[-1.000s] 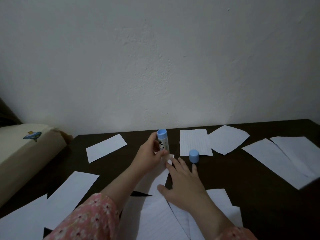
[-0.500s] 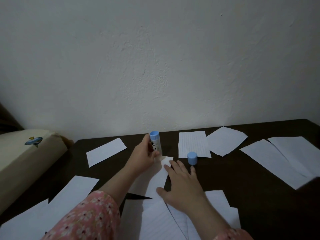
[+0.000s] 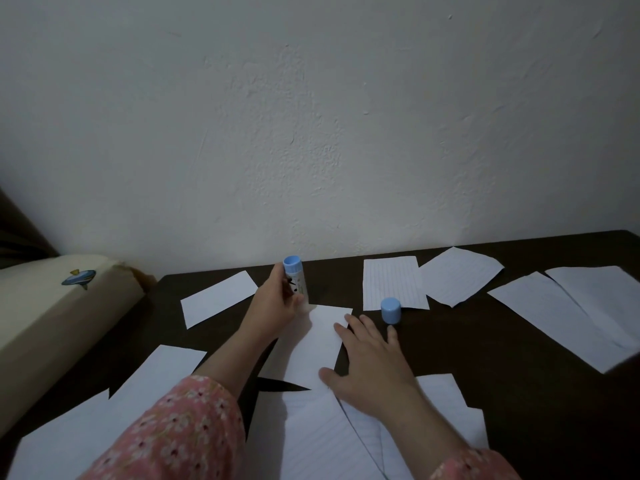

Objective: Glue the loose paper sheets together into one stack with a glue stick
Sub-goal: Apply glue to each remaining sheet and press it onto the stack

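Note:
My left hand (image 3: 277, 306) grips a glue stick (image 3: 295, 278) with a blue end on top, its lower end down at the far left corner of a white paper sheet (image 3: 313, 344) in the middle of the dark table (image 3: 467, 341). My right hand (image 3: 370, 362) lies flat with spread fingers on that sheet's right edge. The glue stick's blue cap (image 3: 391, 310) stands just beyond my right fingertips. Several more white sheets lie scattered around, some lined (image 3: 393, 282), some under my forearms (image 3: 311, 441).
A plain white wall rises right behind the table. At the left stands a cream padded piece of furniture (image 3: 52, 313) with a small blue picture. Large sheets (image 3: 581, 313) cover the right side; another sheet (image 3: 218, 297) lies at the far left.
My left hand has carried the glue stick leftward along the far edge of the middle sheet. My right hand has stayed on the sheet. The view has tipped slightly.

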A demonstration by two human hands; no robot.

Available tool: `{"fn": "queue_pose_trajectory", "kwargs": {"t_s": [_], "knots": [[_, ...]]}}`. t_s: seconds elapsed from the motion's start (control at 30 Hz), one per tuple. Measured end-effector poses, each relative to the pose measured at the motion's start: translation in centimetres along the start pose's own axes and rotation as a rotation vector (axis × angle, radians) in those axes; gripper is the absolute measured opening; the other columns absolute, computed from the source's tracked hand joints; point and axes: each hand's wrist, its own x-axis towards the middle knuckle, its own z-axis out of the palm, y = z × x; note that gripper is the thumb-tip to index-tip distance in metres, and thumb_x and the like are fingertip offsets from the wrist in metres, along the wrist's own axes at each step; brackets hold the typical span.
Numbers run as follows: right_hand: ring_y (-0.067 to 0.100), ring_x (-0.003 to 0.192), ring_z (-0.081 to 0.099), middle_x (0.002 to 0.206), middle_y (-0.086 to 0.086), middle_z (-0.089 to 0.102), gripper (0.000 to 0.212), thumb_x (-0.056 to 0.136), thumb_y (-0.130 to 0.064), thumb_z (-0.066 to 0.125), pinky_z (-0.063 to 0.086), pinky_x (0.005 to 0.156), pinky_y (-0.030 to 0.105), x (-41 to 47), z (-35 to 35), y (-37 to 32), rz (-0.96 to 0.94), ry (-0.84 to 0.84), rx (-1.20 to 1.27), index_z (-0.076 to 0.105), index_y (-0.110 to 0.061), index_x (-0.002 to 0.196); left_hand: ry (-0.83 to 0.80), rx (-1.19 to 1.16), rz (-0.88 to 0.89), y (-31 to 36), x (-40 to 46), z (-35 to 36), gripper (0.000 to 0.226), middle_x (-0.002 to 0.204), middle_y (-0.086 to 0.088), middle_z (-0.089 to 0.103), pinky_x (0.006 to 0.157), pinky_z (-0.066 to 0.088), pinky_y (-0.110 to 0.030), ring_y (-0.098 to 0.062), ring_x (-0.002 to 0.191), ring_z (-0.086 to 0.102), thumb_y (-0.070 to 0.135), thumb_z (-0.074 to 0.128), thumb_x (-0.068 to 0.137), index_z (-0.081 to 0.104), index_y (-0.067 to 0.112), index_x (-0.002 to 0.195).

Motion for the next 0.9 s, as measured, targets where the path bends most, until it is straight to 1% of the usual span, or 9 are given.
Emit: {"fn": "queue_pose_trajectory", "kwargs": {"t_s": [0.1, 0.2, 0.23, 0.3, 0.43, 0.53, 0.63, 0.73, 0.9], "knots": [[0.017, 0.148, -0.010, 0.162, -0.005, -0.003, 0.079, 0.090, -0.064, 0.038, -0.009, 0.115, 0.051, 0.0, 0.0, 0.0, 0.001, 0.002, -0.004, 0.008, -0.028, 0.154, 0.045, -0.033, -0.025, -0.3, -0.2, -0.1, 0.054, 0.135, -0.010, 0.052, 0.094, 0.048, -0.039, -0.025, 0.123, 0.052, 0.012, 0.059, 0.092, 0.031, 0.022, 0.137], [0.016, 0.147, -0.010, 0.162, -0.005, -0.002, 0.078, 0.090, -0.063, 0.038, -0.009, 0.115, 0.050, 0.0, 0.0, 0.0, -0.002, 0.012, 0.008, 0.009, -0.028, 0.153, 0.211, -0.273, -0.081, -0.6, -0.5, -0.6, 0.084, 0.121, -0.015, 0.060, 0.079, 0.054, -0.030, -0.017, 0.095, 0.065, 0.010, 0.062, 0.090, 0.005, 0.038, 0.146], [0.016, 0.147, -0.010, 0.162, -0.005, -0.002, 0.078, 0.090, -0.063, 0.038, -0.009, 0.115, 0.050, -0.1, 0.0, 0.0, -0.003, 0.015, 0.008, 0.009, -0.028, 0.153, 0.290, -0.387, -0.111, -0.6, -0.7, -1.0, 0.087, 0.111, -0.013, 0.063, 0.075, 0.054, -0.029, -0.015, 0.085, 0.066, 0.012, 0.063, 0.090, 0.002, 0.041, 0.145], [0.016, 0.147, -0.010, 0.162, -0.005, -0.002, 0.078, 0.090, -0.063, 0.038, -0.009, 0.115, 0.049, -0.2, 0.0, 0.0, -0.002, 0.013, 0.007, 0.008, -0.028, 0.153, 0.381, -0.572, -0.152, -0.4, -1.1, -2.0, 0.076, 0.096, -0.002, 0.061, 0.075, 0.056, -0.037, -0.017, 0.078, 0.065, 0.013, 0.061, 0.092, 0.013, 0.042, 0.142], [0.017, 0.148, -0.010, 0.162, -0.004, -0.003, 0.078, 0.091, -0.063, 0.038, -0.009, 0.115, 0.050, -0.2, -0.1, -0.1, -0.003, 0.008, -0.002, 0.008, -0.028, 0.154, 0.239, -0.671, -0.173, -0.9, -2.1, -3.6, 0.039, 0.099, 0.000, 0.063, 0.080, 0.054, -0.042, -0.020, 0.082, 0.067, 0.021, 0.058, 0.094, 0.047, 0.033, 0.130], [0.017, 0.148, -0.010, 0.162, -0.004, -0.002, 0.078, 0.091, -0.063, 0.038, -0.008, 0.115, 0.050, -0.2, -0.1, -0.1, -0.004, 0.009, 0.002, 0.009, -0.027, 0.154, 0.151, -0.709, -0.165, -1.9, -3.1, -4.5, 0.048, 0.112, -0.003, 0.066, 0.076, 0.055, -0.036, -0.019, 0.093, 0.070, 0.023, 0.066, 0.085, 0.049, 0.029, 0.129], [0.017, 0.148, -0.010, 0.162, -0.002, -0.001, 0.078, 0.091, -0.063, 0.038, -0.009, 0.115, 0.050, -0.3, 0.1, -0.1, -0.007, 0.019, 0.008, 0.010, -0.026, 0.154, 0.242, -0.684, -0.231, -3.0, -4.0, -4.9, 0.055, 0.108, -0.004, 0.066, 0.069, 0.054, -0.031, -0.019, 0.087, 0.071, 0.019, 0.077, 0.076, 0.051, 0.024, 0.125], [0.018, 0.148, -0.007, 0.161, -0.001, 0.004, 0.077, 0.090, -0.061, 0.041, -0.008, 0.116, 0.050, -0.4, 0.1, -0.1, -0.011, 0.043, 0.037, 0.013, -0.025, 0.153, 0.313, -0.627, -0.343, -3.7, -4.8, -5.1, 0.044, 0.101, -0.009, 0.066, 0.064, 0.049, -0.028, -0.019, 0.079, 0.066, 0.034, 0.073, 0.080, 0.056, 0.023, 0.120], [0.020, 0.148, -0.001, 0.160, 0.000, 0.010, 0.078, 0.088, -0.061, 0.043, -0.004, 0.117, 0.049, -0.6, 0.1, -0.3, 0.004, 0.080, 0.042, 0.018, -0.023, 0.152, 0.308, -0.441, -0.345, -4.3, -6.0, -4.7, 0.043, 0.115, -0.001, 0.059, 0.091, 0.048, -0.038, -0.020, 0.106, 0.056, 0.044, 0.055, 0.091, 0.056, 0.018, 0.124]]}}
